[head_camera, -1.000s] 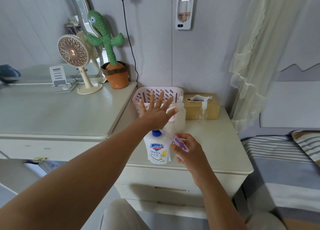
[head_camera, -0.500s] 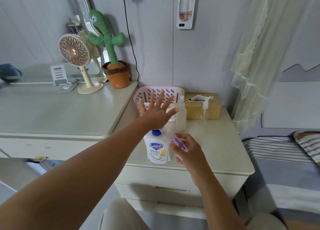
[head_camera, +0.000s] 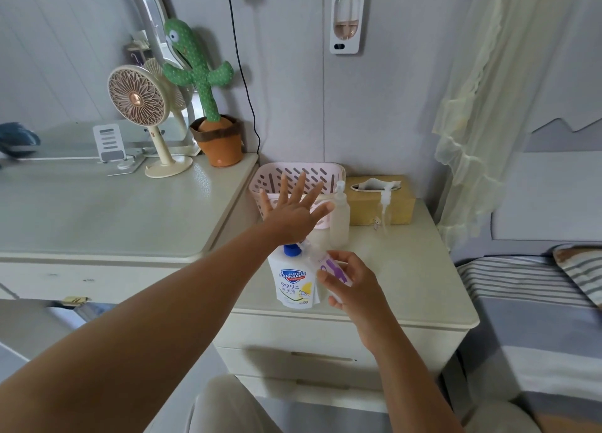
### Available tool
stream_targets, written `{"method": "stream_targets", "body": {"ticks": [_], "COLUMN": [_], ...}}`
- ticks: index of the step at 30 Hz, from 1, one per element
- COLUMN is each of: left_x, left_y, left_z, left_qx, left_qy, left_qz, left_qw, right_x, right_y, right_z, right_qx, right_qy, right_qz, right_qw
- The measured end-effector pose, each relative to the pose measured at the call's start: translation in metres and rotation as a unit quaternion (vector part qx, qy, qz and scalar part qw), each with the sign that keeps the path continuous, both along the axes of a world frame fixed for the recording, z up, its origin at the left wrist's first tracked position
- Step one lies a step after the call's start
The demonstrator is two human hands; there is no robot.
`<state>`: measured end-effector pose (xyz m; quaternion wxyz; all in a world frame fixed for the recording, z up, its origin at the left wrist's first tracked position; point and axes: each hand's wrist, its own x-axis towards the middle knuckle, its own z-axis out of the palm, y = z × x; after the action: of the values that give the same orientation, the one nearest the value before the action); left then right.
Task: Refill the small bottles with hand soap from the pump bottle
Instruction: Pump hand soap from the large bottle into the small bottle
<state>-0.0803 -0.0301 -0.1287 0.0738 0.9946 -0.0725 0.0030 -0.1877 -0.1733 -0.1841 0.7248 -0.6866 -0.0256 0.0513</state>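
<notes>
A white hand soap pump bottle with a blue collar stands near the front of the nightstand. My left hand lies flat on its pump head, fingers spread. My right hand grips a small clear bottle with a purple label, tilted with its mouth at the pump's spout. Behind them stand a frosted small pump bottle and a clear small pump bottle.
A pink slotted basket and a tan tissue box sit at the back of the nightstand. To the left a higher desk carries a fan and a toy cactus. A bed lies on the right.
Both hands stay almost where they were, the left on the pump head and the right holding the small bottle at the spout. Only the camera has shifted slightly.
</notes>
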Motion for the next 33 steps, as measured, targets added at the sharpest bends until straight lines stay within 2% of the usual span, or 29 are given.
{"method": "stream_targets", "body": {"ticks": [7,17,24,33], "left_x": [-0.002,-0.001,-0.004,-0.002], "left_y": [0.001,-0.001,0.002,0.002], "left_z": [-0.009,0.005,-0.010,0.006], "left_qx": [-0.025,0.018,-0.019,0.014], "left_qy": [0.006,-0.010,0.006,0.002], "left_qz": [0.006,-0.006,0.007,0.003], "left_qw": [1.000,1.000,1.000,1.000], "right_x": [-0.002,-0.002,-0.003,-0.004], "right_y": [0.003,0.001,0.007,0.003], "right_z": [-0.005,0.004,-0.006,0.006], "right_qx": [0.002,-0.008,-0.016,-0.017], "right_qy": [0.001,-0.019,-0.005,-0.018], "right_qz": [-0.004,-0.009,-0.020,-0.012], "right_qw": [1.000,1.000,1.000,1.000]}}
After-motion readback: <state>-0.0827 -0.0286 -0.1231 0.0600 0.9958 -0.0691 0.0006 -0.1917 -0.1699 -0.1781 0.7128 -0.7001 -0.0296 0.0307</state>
